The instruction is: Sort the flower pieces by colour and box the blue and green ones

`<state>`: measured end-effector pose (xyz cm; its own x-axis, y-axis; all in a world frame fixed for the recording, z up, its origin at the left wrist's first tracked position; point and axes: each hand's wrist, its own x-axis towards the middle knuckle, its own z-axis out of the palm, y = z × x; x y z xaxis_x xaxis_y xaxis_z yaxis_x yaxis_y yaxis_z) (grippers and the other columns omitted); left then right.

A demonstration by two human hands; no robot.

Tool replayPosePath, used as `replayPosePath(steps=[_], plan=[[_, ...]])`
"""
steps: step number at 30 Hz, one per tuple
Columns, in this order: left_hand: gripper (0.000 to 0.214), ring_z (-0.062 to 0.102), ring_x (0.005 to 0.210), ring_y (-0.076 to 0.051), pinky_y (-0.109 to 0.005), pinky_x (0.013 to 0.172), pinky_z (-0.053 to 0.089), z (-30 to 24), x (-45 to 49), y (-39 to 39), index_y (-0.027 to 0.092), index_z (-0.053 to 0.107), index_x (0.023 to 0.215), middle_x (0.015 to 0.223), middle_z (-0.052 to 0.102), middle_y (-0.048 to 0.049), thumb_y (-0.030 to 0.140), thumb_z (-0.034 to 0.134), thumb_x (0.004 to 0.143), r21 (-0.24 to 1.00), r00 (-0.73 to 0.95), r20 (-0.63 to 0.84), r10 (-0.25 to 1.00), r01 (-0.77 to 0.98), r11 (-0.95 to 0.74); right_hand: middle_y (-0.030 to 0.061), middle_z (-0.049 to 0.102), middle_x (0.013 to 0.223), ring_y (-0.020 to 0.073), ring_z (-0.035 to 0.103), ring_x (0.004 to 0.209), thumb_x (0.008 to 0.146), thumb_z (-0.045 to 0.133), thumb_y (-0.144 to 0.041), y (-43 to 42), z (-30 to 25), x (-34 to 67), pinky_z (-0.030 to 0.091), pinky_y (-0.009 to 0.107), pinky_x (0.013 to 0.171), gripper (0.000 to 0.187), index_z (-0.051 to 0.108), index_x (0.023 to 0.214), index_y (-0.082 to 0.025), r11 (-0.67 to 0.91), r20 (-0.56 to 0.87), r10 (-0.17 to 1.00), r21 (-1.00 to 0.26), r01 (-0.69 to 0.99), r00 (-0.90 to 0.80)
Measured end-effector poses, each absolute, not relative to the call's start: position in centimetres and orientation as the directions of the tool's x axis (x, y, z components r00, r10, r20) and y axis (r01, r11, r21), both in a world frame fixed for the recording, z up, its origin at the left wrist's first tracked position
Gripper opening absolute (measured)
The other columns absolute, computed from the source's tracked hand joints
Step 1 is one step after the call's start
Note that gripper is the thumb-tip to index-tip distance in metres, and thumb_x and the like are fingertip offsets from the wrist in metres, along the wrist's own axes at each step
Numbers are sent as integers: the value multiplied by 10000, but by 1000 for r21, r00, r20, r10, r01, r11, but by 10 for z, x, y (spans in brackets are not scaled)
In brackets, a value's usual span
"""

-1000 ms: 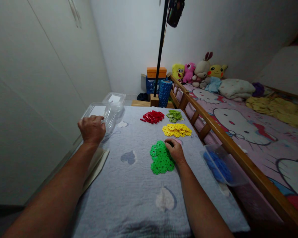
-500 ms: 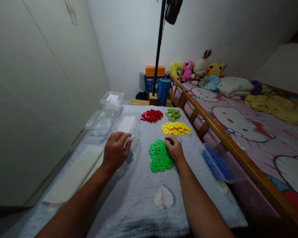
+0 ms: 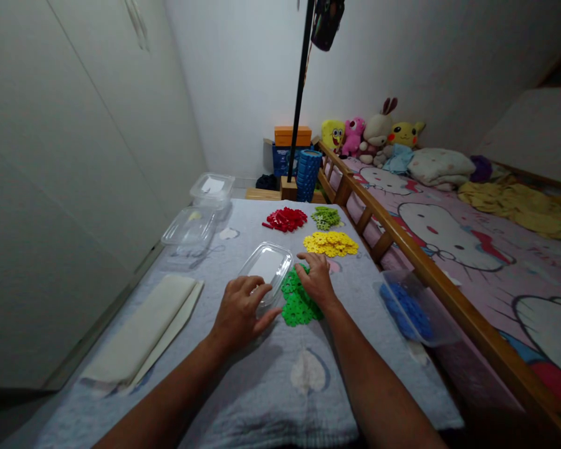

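My left hand (image 3: 244,310) grips the near end of a clear plastic container (image 3: 280,257), its thumb on the near side and its fingers over the rim. The container stands just left of a pile of green flower-shaped plastic pieces (image 3: 300,310). My right hand (image 3: 316,279) reaches over the upper right part of that pile, thumb and fingers apart, with nothing seen in its grasp. Behind the green pile lie yellow pieces (image 3: 331,244), red pieces (image 3: 287,219) and light green pieces (image 3: 326,217).
Two clear containers (image 3: 190,227) stand at the table's left edge. A folded cream cloth (image 3: 143,327) lies nearer on the left. At the right edge, a clear box holds blue pieces (image 3: 406,310). A wooden bed rail (image 3: 393,234) runs along that side.
My left hand has brought the clear container right and nearer, up beside the green pile. My right hand has shifted slightly left and its fingers have spread.
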<state>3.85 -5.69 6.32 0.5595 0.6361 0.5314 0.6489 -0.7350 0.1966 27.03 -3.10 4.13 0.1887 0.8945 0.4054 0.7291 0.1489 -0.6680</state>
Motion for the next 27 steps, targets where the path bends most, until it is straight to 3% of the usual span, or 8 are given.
replayPosePath(steps=[4,6,12,17,23,27], plan=[[482,420,1347,-425,-640,1074,357,59,32,-53,201,663,1164,1388,537,-191,533,695,817,210,479,562,674,706,-676,83,723,1074,279,566,1081,859,593,-331,-14,45,272,369,439,1009,199,733,961,-231,74,322,912,-737,671,253],[481,376,1395,-428,-626,1075,375,54,30,-51,220,662,1166,1425,515,-179,528,711,800,241,492,528,692,695,-678,61,731,1026,256,590,1034,850,583,-327,-5,46,273,396,415,985,180,726,909,-234,70,284,925,-778,624,251],[340,513,1282,-368,-581,1059,394,49,34,-51,224,664,1128,1302,616,-151,424,673,854,247,513,464,722,708,-661,15,708,841,200,626,858,750,587,-267,9,48,267,465,340,868,100,674,779,-229,77,239,939,-849,524,249],[314,529,1272,-363,-585,1057,377,52,35,-54,208,662,1110,1304,624,-162,416,636,877,213,527,458,716,717,-664,21,688,807,200,622,828,706,568,-260,9,53,262,476,339,851,103,644,759,-215,115,278,923,-858,501,265],[300,543,1272,-361,-597,1066,370,53,38,-54,219,649,1119,1312,632,-151,400,612,883,188,533,441,722,732,-655,-8,671,754,174,608,749,661,499,-217,9,53,266,488,289,728,208,653,802,-213,80,173,955,-933,352,242],[287,551,1269,-368,-632,1086,351,52,38,-54,200,642,1124,1298,640,-165,370,573,904,164,546,441,713,732,-662,-25,631,716,154,577,710,645,506,-218,11,52,268,462,268,690,172,629,764,-214,78,165,960,-934,348,226]])
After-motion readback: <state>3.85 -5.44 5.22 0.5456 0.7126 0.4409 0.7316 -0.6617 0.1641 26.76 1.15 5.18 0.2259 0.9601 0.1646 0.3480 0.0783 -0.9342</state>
